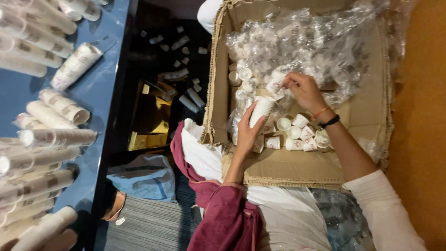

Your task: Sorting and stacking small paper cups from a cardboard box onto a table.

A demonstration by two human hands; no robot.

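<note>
Nearest me, my left hand (247,132) gripped a light, crushable stack of paper cups (261,110) by its sides inside the cardboard box (297,169), while my right hand (304,90) pinched a single cup (276,85).

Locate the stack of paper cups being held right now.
Head view: the stack of paper cups is in the left hand, inside the cardboard box, left of the loose cups.

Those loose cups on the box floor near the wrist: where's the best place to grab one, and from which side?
Take a loose cup by its open rim, coming straight down from above. Several stand mouth-up and close together on the box floor, so their sides are crowded; the rims are free. The left hand holds the stack.
</note>
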